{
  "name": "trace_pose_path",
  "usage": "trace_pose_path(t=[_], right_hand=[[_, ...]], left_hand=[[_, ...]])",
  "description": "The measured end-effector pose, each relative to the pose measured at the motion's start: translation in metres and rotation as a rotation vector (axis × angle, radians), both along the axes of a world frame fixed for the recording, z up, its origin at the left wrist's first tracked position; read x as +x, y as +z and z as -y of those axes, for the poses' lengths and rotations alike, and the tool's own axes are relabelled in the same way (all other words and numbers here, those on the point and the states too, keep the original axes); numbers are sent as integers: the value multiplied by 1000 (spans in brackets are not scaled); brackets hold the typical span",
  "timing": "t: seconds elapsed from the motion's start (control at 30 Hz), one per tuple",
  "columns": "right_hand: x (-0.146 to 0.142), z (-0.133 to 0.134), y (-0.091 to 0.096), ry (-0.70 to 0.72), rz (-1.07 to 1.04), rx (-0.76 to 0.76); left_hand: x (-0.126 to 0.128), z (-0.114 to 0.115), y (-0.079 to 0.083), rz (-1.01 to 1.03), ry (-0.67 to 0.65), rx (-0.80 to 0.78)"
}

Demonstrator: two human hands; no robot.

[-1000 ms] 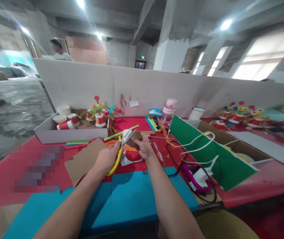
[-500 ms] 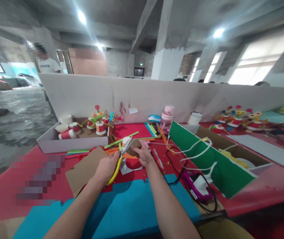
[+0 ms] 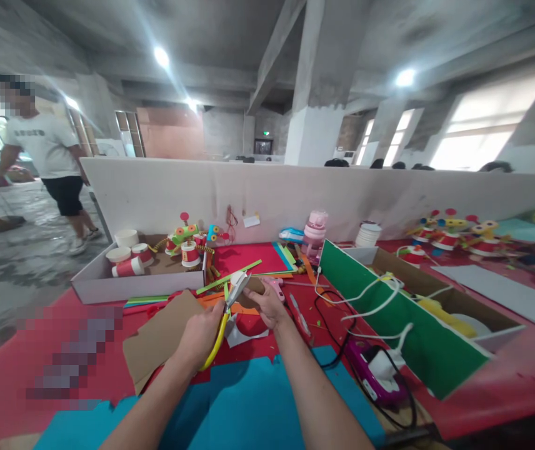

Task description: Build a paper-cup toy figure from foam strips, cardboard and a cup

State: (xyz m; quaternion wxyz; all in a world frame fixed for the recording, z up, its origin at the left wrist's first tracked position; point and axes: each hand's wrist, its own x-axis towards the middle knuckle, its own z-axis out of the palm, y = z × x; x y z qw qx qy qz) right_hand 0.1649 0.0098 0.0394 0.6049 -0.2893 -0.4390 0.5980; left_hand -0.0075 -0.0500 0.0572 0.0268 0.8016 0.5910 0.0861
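Okay, yellow-handled scissors (image 3: 222, 333) are gripped by the left hand (image 3: 199, 336), fingers curled around the handles, blades angled up beside a small brown cardboard piece (image 3: 257, 285). That piece is pinched between thumb and fingers of the right hand (image 3: 270, 305), held over the cluttered middle of the red table cover (image 3: 5, 375); exact blade gap can't be told. Larger cardboard sheet (image 3: 159, 337) is seen beside the left hand. Text check: dark lettering is printed on the white shirt (image 3: 37, 139) at left, too blurred to be read. Yellow marking is seen on a red-and-white cup (image 3: 189, 255), illegible.
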Motion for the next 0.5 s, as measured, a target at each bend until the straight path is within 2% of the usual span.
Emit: trace_pose_path(t=[0.2,0.5], right_hand=[[7,-3,-6,-2,31,16],[16,-2,-3,-32,54,30]], left_hand=[[2,-2,-6,-56,4,-2],[4,4,3,-74,-1,-42]])
